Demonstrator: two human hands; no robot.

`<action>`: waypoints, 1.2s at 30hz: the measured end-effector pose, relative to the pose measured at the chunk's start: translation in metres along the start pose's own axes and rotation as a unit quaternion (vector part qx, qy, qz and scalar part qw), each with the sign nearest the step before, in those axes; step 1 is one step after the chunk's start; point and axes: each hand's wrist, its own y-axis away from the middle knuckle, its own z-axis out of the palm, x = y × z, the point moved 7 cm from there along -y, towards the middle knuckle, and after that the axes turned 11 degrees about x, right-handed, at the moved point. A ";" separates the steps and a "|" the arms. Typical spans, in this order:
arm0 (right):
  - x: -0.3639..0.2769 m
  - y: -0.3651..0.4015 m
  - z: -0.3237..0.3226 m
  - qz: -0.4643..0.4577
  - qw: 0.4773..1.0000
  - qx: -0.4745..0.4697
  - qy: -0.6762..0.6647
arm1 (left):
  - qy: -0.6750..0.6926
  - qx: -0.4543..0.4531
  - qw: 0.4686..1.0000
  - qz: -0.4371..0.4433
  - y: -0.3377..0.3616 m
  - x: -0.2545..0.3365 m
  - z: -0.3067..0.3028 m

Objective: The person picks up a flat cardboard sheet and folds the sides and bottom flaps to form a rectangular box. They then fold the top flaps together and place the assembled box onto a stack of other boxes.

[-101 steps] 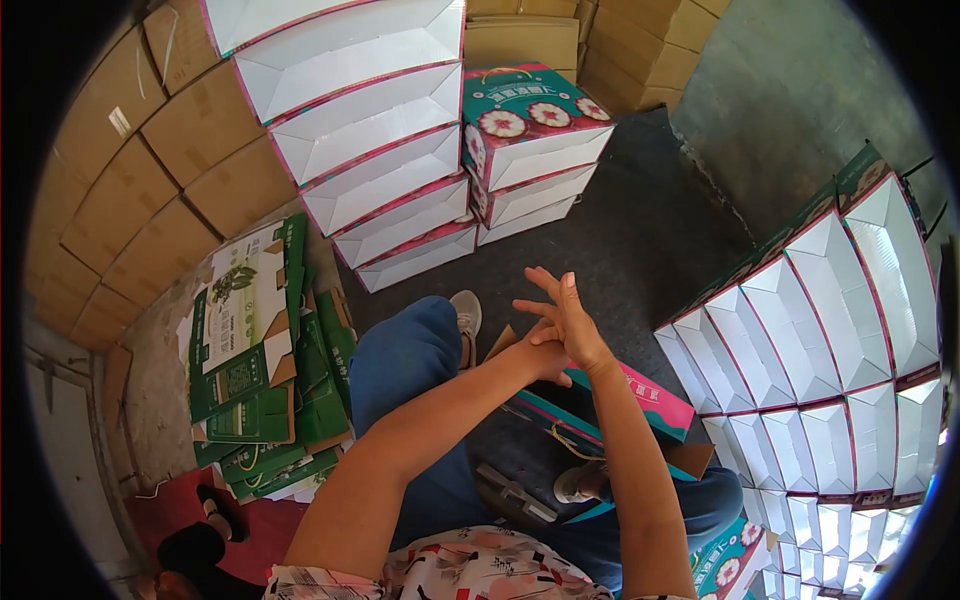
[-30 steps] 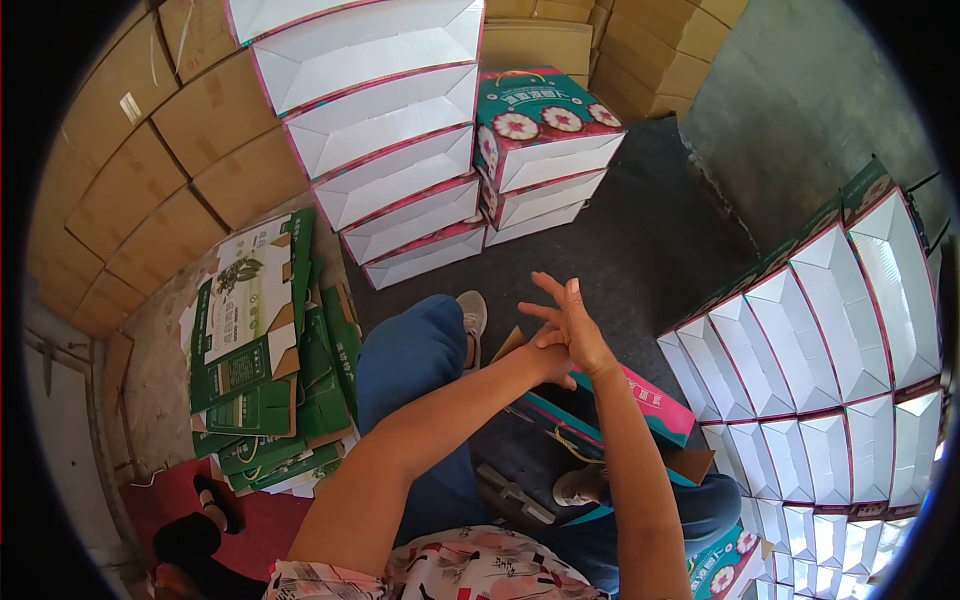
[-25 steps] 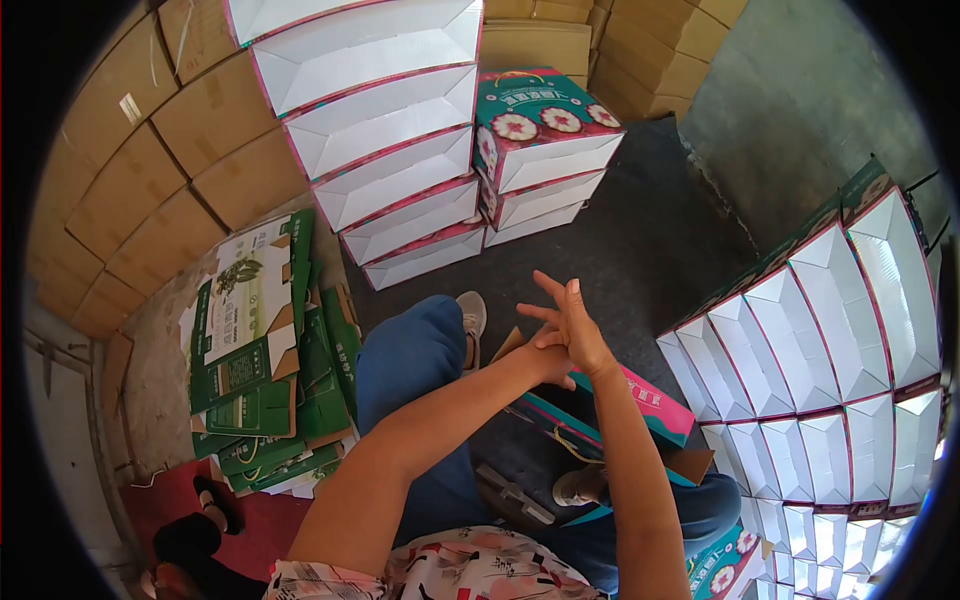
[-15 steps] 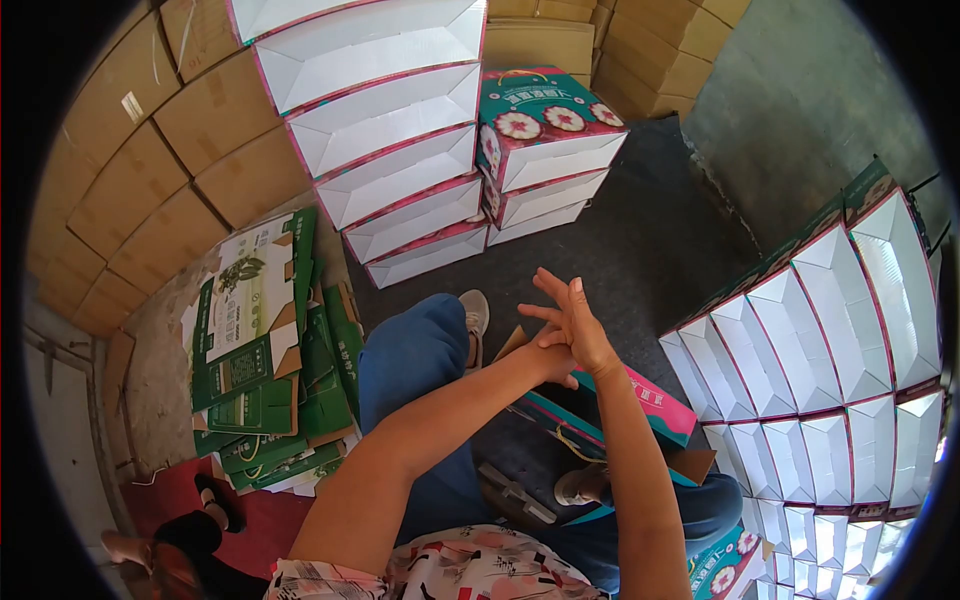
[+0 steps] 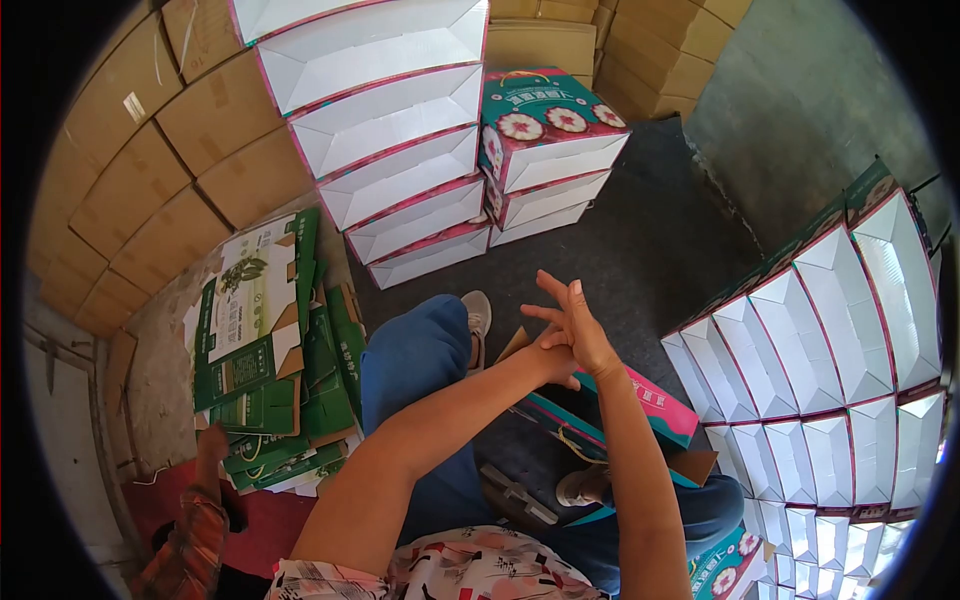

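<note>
Ahead and to the right, stacked boxes [image 5: 390, 90] show creased white ends; one teal top carries small, illegible white characters. Flattened green cartons [image 5: 250, 300] bear leaf art. Between the legs, beneath both hands, lies a pink-and-teal carton [image 5: 660, 402], open, its inside dark. The right hand [image 5: 580, 335], fingers spread wide, touches the left hand [image 5: 560, 368], whose mostly hidden fingers I cannot judge.

Bare forearms [image 5: 470, 398] converging, left hand [image 5: 560, 368] touching right hand [image 5: 584, 338], the latter's fingers [image 5: 549, 286] spread.
</note>
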 end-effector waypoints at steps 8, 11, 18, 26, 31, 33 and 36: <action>0.002 0.000 -0.001 0.006 1.000 0.002 -0.001 | 0.001 0.000 1.000 0.000 0.001 -0.001 0.001; 0.002 0.001 -0.001 0.008 1.000 0.002 0.000 | 0.001 -0.001 1.000 0.000 0.001 0.000 0.001; 0.003 0.000 -0.001 0.001 1.000 -0.003 -0.007 | 0.001 -0.003 1.000 0.002 0.001 -0.001 0.003; 0.003 0.000 -0.002 -0.002 1.000 0.000 -0.011 | -0.001 -0.005 1.000 0.006 -0.003 -0.001 0.005; 0.005 0.000 -0.001 0.005 1.000 -0.002 -0.007 | -0.001 -0.004 1.000 0.007 -0.003 -0.002 0.005; 0.003 0.001 -0.001 0.001 1.000 0.003 -0.004 | -0.001 -0.004 1.000 0.007 -0.002 -0.001 0.006; 0.002 0.002 -0.001 0.001 1.000 0.005 -0.002 | 0.000 -0.005 1.000 0.007 -0.003 -0.001 0.006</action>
